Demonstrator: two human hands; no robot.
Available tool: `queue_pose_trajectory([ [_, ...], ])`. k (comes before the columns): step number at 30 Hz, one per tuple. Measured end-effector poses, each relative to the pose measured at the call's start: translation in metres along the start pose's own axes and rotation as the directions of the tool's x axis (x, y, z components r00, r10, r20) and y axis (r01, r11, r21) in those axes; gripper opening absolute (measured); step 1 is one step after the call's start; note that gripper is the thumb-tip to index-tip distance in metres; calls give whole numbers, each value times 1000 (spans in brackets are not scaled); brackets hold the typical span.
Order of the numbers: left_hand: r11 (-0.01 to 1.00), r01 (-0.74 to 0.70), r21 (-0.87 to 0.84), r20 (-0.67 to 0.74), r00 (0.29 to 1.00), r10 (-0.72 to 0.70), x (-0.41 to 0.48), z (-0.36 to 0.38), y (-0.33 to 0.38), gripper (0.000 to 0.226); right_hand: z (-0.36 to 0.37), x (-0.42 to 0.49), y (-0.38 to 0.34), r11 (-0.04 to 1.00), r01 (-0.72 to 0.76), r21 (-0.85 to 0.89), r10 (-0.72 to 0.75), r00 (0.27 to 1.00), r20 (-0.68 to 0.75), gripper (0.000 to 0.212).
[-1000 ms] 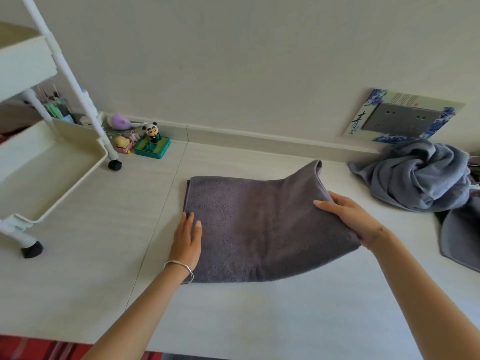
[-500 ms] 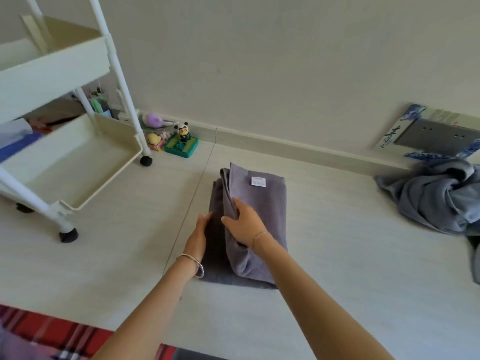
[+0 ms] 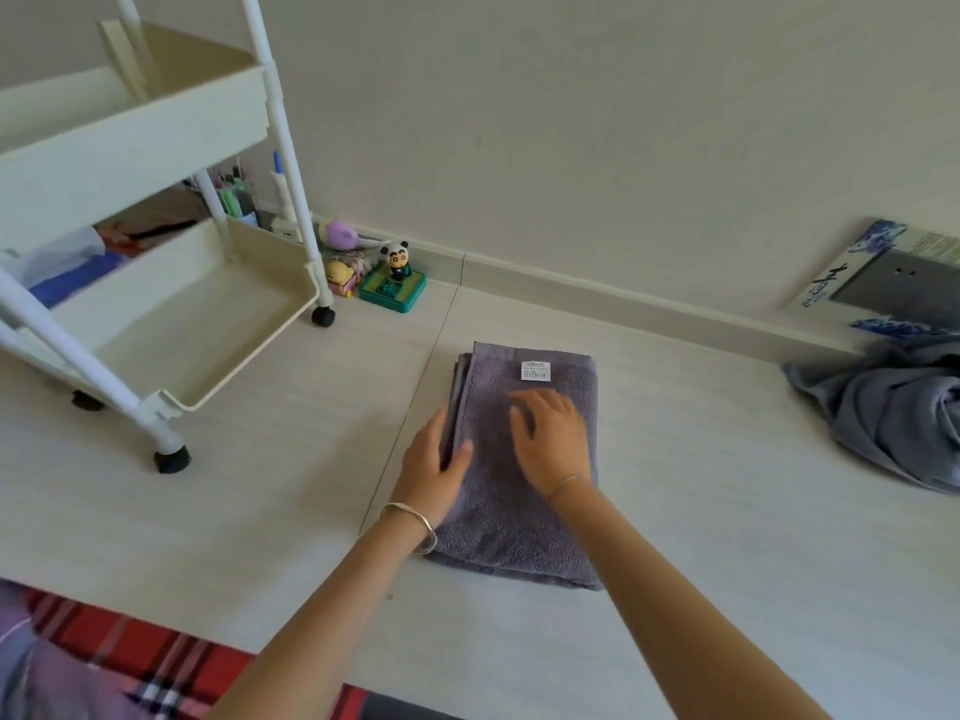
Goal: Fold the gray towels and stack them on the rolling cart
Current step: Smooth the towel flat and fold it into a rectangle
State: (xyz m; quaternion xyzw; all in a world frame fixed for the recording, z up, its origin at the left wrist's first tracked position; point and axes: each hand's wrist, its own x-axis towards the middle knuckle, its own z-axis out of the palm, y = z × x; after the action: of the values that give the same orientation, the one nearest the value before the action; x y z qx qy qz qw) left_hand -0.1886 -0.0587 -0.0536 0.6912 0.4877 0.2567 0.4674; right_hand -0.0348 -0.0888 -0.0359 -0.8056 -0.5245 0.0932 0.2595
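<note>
A gray towel [image 3: 519,527] lies folded into a narrow rectangle on the pale table, its white label facing up near the far edge. My left hand [image 3: 434,462] rests at the towel's left edge, thumb on top and fingers along the folded side. My right hand [image 3: 550,439] lies flat on the top layer with fingers spread, slightly blurred. A heap of unfolded gray towels [image 3: 893,413] sits at the right edge of view. The white rolling cart [image 3: 171,324] stands at the left, its lower tray bare.
Small toys, among them a panda figure [image 3: 397,259] on a green base, stand by the wall behind the cart's wheel. A blue-patterned panel [image 3: 893,283] leans on the wall at the right. Red plaid fabric [image 3: 130,657] shows below the table's near edge.
My right hand carried the towel's right half over to the left, making a narrow fold, then moved onto the top layer. The view shifted left, showing more of the cart.
</note>
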Motion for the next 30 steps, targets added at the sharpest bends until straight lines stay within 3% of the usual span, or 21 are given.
queue_pose_trajectory([
  [1,976,-126,176,11,992,126,-1,2,-3,51,-4,3,12,998,11,-59,-12,1000,-10,29],
  [3,819,-307,485,132,951,279,-8,10,4,55,-9,5,37,982,-6,-187,22,996,83,32],
  [4,722,-352,596,183,935,304,-11,13,8,60,-12,3,48,970,-3,-241,34,992,125,33],
  [6,625,-360,693,221,931,292,-14,16,14,66,-19,-3,65,952,32,-304,8,992,128,38],
  [9,568,-345,747,244,937,250,-6,19,22,73,-34,-15,77,936,9,-352,26,995,97,37],
  [12,526,-324,787,301,945,131,6,28,31,53,-43,-37,81,923,-9,-385,46,995,86,32],
  [16,514,-363,777,371,924,91,7,41,29,53,-46,-67,77,891,-13,-454,68,992,105,29],
  [20,510,-384,770,343,922,177,-4,53,28,76,-46,-75,75,922,12,-387,-82,983,-166,27],
  [23,521,-342,782,298,939,169,-4,60,23,81,-35,-69,67,953,53,-300,-69,997,-43,54],
  [26,557,-266,787,231,964,135,0,63,14,73,-18,-63,76,969,-21,-246,52,991,120,76],
  [30,587,-248,771,222,968,117,6,68,4,79,-9,-65,90,951,-44,-306,89,987,135,75],
])
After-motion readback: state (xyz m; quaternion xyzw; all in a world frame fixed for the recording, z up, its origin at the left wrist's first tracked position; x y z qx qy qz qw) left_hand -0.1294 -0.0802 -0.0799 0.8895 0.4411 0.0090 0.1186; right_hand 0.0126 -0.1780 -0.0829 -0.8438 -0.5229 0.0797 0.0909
